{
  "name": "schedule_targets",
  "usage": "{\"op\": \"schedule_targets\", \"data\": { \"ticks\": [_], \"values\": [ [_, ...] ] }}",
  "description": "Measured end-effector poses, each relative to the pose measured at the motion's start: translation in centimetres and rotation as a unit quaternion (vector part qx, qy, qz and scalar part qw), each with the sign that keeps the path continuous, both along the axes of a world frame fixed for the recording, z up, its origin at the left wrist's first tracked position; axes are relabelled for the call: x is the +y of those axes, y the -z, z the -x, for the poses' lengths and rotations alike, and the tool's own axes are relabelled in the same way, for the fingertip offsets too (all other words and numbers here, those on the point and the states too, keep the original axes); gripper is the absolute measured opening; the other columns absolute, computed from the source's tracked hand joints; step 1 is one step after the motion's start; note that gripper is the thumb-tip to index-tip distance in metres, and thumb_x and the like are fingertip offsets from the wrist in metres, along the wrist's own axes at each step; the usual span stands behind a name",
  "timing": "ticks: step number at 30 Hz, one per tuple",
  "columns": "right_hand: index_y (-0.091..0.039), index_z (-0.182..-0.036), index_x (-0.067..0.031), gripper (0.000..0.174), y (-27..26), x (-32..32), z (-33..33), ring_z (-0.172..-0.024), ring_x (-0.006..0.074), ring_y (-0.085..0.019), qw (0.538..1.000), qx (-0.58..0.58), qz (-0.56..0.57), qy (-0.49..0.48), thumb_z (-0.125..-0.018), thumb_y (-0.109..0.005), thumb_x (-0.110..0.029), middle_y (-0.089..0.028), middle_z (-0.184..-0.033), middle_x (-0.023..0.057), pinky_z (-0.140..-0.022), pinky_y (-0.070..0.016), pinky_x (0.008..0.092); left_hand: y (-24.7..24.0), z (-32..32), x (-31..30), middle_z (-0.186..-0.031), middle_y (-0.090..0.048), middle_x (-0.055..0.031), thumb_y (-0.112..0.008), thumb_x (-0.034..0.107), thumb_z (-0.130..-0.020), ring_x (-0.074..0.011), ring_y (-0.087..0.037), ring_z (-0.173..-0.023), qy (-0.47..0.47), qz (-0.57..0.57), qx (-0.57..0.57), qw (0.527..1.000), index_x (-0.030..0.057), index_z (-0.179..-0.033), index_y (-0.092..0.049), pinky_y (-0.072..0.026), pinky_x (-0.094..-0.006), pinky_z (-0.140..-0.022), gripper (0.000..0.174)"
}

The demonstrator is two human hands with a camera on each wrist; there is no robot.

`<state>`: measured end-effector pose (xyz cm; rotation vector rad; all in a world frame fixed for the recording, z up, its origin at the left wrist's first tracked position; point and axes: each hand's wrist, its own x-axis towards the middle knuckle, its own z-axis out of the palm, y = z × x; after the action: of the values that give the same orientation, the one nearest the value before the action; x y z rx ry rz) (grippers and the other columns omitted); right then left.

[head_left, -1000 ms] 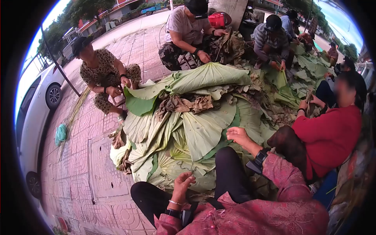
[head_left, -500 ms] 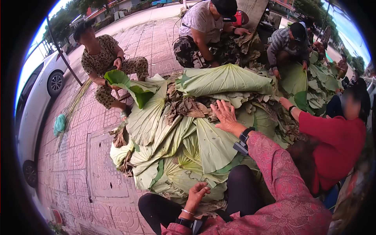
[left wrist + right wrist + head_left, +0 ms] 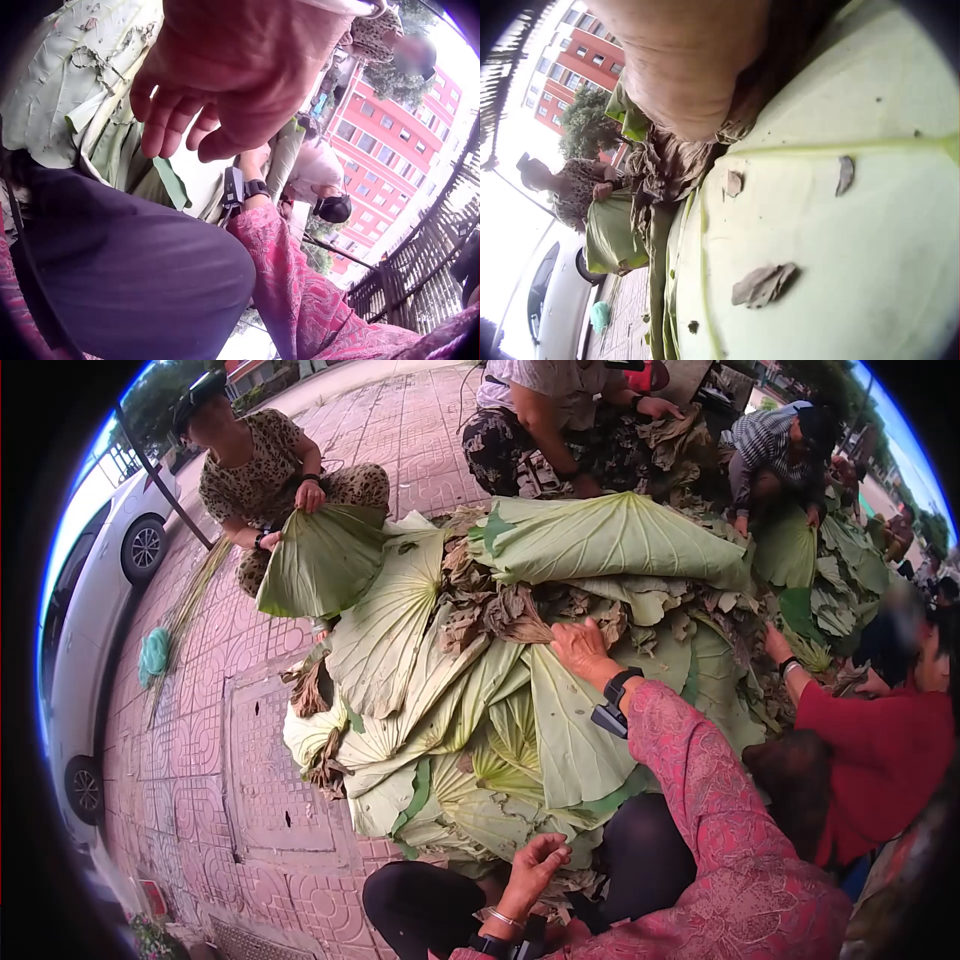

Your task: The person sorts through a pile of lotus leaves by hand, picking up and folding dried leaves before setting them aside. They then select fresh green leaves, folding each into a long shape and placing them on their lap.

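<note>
A broad pile of large pale-green lotus leaves (image 3: 575, 725) spreads before my knees, with withered brown leaves among them. My right hand (image 3: 585, 652) reaches over the pile and grips the end of a withered brown leaf (image 3: 517, 617). From the right wrist, that hand (image 3: 686, 71) is close above a pale lotus leaf (image 3: 817, 232) dotted with brown scraps, the crumpled brown leaf (image 3: 679, 165) bunched at its fingers. My left hand (image 3: 535, 872) hangs near my knees, fingers loosely bent and holding nothing; the left wrist view shows the same hand (image 3: 232, 67) above the leaves.
A folded lotus leaf (image 3: 620, 540) lies across the pile's far side. At left, a crouching person holds up another leaf (image 3: 325, 560). Other people work behind and at right, one in a red top (image 3: 880, 760). A white car (image 3: 115, 620) stands on the left.
My right hand has moved forward from above my knee to the pile; its fingers, spread half a second ago, now grip the withered leaf. The person at left has spread out a leaf.
</note>
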<state>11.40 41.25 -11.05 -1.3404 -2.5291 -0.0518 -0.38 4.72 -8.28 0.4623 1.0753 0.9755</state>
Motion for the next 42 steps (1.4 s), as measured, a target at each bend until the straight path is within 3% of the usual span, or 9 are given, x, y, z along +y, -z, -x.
{"op": "schedule_targets", "data": {
  "ticks": [6, 13, 16, 18, 21, 25, 31, 36, 42],
  "values": [
    [-0.048, -0.082, -0.0073, 0.015, -4.1, -8.3, -5.9, -0.072, 0.0330, -0.060, 0.997, 0.068, 0.016, -0.021, -0.077, -0.058, -0.018, -0.061, -0.073, 0.0121, -0.066, -0.0444, 0.0426, -0.5, -0.2, -0.4, -0.091, -0.063, -0.0070, -0.059, 0.006, -0.085, -0.0132, -0.060, -0.081, 0.036, -0.029, 0.042, 0.998, -0.0018, -0.107, -0.054, -0.0468, -0.0252, -0.072, 0.024],
    [-0.048, -0.091, -0.0048, 0.021, -8.9, -23.7, -17.6, -0.068, 0.0376, -0.058, 0.982, 0.117, 0.072, 0.129, -0.079, -0.059, -0.018, -0.059, -0.075, 0.0177, -0.060, -0.0452, 0.0462, -2.3, -0.7, -1.5, -0.088, -0.064, -0.0043, -0.060, 0.016, -0.083, -0.0117, -0.060, -0.075, 0.063, -0.046, 0.090, 0.993, 0.0028, -0.107, -0.056, -0.0414, -0.0249, -0.069, 0.027],
    [-0.030, -0.133, -0.0066, 0.060, -9.0, -31.4, -23.4, -0.066, 0.0432, -0.056, 0.959, 0.135, 0.087, 0.233, -0.080, -0.056, -0.018, -0.057, -0.067, 0.0250, -0.060, -0.0433, 0.0486, -1.2, -0.6, -2.3, -0.087, -0.064, -0.0052, -0.059, 0.012, -0.084, -0.0111, -0.060, -0.072, 0.061, -0.058, 0.094, 0.992, 0.0007, -0.107, -0.055, -0.0410, -0.0227, -0.064, 0.026],
    [-0.025, -0.138, -0.0095, 0.066, -9.8, -36.9, -26.3, -0.069, 0.0436, -0.055, 0.933, 0.093, 0.143, 0.318, -0.079, -0.053, -0.014, -0.058, -0.073, 0.0264, -0.063, -0.0424, 0.0497, -1.3, -0.6, -2.7, -0.087, -0.064, -0.0051, -0.058, 0.013, -0.084, -0.0112, -0.060, -0.073, 0.063, -0.041, 0.100, 0.992, 0.0018, -0.107, -0.055, -0.0404, -0.0227, -0.063, 0.026],
    [-0.034, -0.134, -0.0110, 0.057, -4.5, -45.8, -32.6, -0.071, 0.0408, -0.058, 0.906, -0.026, 0.204, 0.371, -0.079, -0.048, -0.013, -0.060, -0.076, 0.0231, -0.065, -0.0443, 0.0485, 0.1, -0.3, -3.2, -0.087, -0.064, -0.0043, -0.057, 0.015, -0.084, -0.0110, -0.061, -0.073, 0.068, -0.047, 0.108, 0.991, 0.0043, -0.107, -0.055, -0.0405, -0.0239, -0.063, 0.025],
    [-0.056, -0.103, -0.0071, 0.025, 3.4, -55.3, -35.5, -0.070, 0.0389, -0.059, 0.912, -0.066, 0.213, 0.345, -0.079, -0.051, -0.015, -0.060, -0.074, 0.0203, -0.063, -0.0456, 0.0488, -0.4, -0.6, -3.6, -0.085, -0.064, -0.0032, -0.057, 0.015, -0.083, -0.0109, -0.061, -0.070, 0.080, -0.024, 0.125, 0.989, 0.0067, -0.104, -0.056, -0.0400, -0.0238, -0.060, 0.022],
    [-0.046, -0.118, -0.0073, 0.044, 12.6, -50.4, -39.4, -0.084, 0.0374, -0.060, 0.919, -0.109, 0.272, 0.262, -0.076, -0.057, -0.016, -0.062, -0.087, 0.0201, -0.069, -0.0454, 0.0500, 0.4, 0.3, -4.1, -0.085, -0.064, -0.0020, -0.058, 0.016, -0.081, -0.0118, -0.061, -0.069, 0.068, -0.033, 0.134, 0.988, 0.0060, -0.103, -0.057, -0.0408, -0.0248, -0.061, 0.024],
    [-0.049, -0.119, -0.0046, 0.052, -3.8, -44.5, -29.1, -0.105, 0.0356, -0.052, 0.902, -0.091, 0.316, 0.280, -0.078, -0.060, -0.032, -0.060, -0.105, 0.0194, -0.088, -0.0350, 0.0547, 1.3, 1.0, -3.8, -0.085, -0.063, -0.0017, -0.059, 0.016, -0.081, -0.0124, -0.061, -0.070, 0.061, -0.038, 0.159, 0.985, 0.0050, -0.107, -0.056, -0.0422, -0.0256, -0.061, 0.028],
    [-0.053, -0.114, -0.0047, 0.052, -8.9, -41.1, -25.1, -0.108, 0.0339, -0.051, 0.881, -0.185, 0.357, 0.251, -0.077, -0.061, -0.041, -0.059, -0.110, 0.0176, -0.091, -0.0320, 0.0509, 1.5, 1.2, -2.7, -0.088, -0.063, -0.0031, -0.060, 0.018, -0.081, -0.0130, -0.062, -0.070, 0.070, -0.029, 0.154, 0.985, 0.0041, -0.110, -0.055, -0.0424, -0.0258, -0.060, 0.033]
  ]
}}
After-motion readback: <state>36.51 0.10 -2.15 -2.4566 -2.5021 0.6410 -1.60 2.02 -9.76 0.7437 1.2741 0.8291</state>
